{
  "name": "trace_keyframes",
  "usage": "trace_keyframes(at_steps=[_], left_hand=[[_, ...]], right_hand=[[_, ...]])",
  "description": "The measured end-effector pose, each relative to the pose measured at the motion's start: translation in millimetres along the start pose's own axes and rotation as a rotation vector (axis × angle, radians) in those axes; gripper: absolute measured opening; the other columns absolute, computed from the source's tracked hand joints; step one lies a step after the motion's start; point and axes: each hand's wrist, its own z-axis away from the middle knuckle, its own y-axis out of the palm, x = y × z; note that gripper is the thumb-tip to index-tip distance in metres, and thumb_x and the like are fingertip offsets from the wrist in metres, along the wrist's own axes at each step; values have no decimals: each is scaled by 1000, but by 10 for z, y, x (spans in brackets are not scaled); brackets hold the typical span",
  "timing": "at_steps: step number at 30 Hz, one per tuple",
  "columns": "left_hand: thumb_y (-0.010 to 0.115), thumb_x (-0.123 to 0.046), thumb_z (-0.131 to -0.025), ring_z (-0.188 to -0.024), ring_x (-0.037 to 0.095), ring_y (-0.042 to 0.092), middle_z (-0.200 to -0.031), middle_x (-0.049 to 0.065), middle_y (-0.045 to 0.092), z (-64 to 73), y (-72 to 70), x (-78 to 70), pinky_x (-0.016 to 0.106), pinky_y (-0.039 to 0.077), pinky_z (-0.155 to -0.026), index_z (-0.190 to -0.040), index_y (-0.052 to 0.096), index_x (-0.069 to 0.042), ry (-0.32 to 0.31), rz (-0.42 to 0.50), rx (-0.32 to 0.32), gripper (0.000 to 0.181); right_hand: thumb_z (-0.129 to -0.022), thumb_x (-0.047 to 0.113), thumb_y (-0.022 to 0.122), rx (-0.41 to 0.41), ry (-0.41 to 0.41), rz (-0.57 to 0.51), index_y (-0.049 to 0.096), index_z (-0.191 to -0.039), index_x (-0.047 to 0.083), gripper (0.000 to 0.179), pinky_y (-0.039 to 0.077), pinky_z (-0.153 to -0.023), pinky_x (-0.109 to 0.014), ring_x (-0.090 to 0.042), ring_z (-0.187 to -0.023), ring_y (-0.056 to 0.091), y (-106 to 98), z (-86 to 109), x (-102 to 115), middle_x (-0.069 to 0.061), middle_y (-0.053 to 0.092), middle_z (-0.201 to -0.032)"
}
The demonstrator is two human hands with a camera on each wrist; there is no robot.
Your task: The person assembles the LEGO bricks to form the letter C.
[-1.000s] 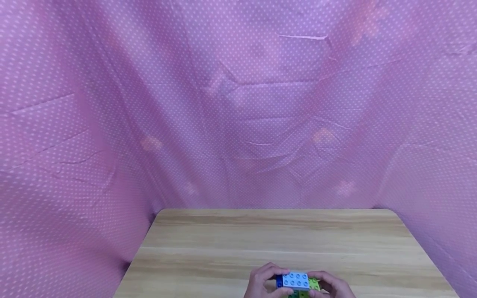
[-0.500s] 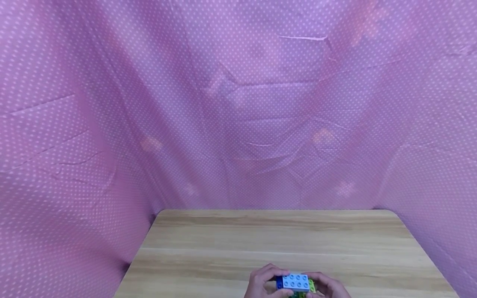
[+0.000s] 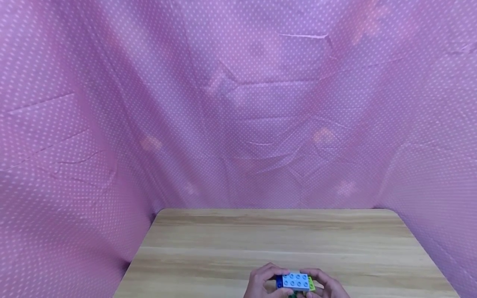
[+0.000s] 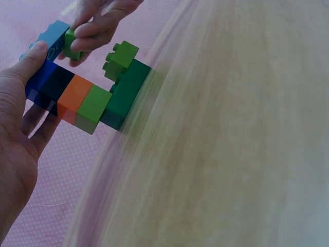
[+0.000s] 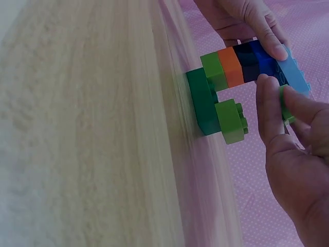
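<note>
Held between both hands is a structure of toy building bricks. Its dark green base brick carries a column of a light green brick, an orange brick and dark blue bricks, topped by a light blue brick. A second light green brick sits on the base's other end. My left hand grips the top, thumb on the light blue brick. My right hand pinches another lime green brick under the light blue brick's overhanging end; the fingers partly hide it.
The wooden table has its near edge right by the base brick in both wrist views. Pink dotted cloth hangs behind and at both sides of the table.
My right hand has moved slightly left with the lime green brick, so less of it sticks out past the light blue brick. The left hand has stayed in place.
</note>
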Motion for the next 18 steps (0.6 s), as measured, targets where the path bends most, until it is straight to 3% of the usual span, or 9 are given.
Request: trace_keyframes(at_steps=[7, 14, 18], left_hand=[[82, -16, -95, -98, 9, 71, -111, -4, 73, -12, 1, 9, 32, 63, -83, -127, 74, -9, 27, -6, -1, 35], [83, -16, -94, -98, 8, 71, -110, -5, 74, -23, 21, 43, 31, 62, -85, -128, 74, -12, 74, -35, -4, 35], [83, -16, -94, -98, 7, 71, -110, -5, 74, -25, 22, 39, 31, 62, -85, -128, 73, -14, 76, -36, -3, 35]], right_hand=[[-113, 7, 44, -75, 52, -87, 64, -139, 18, 35, 56, -104, -40, -25, -123, 67, 9, 8, -36, -9, 64, -136], [-111, 21, 56, -222, 67, 1, 65, -136, 12, 28, 60, -98, -38, -25, -113, 71, -8, -22, -129, -10, 66, -127], [-110, 21, 59, -246, 80, -9, 65, -135, 10, 28, 60, -97, -37, -25, -112, 71, 3, -19, -122, -10, 67, -126]])
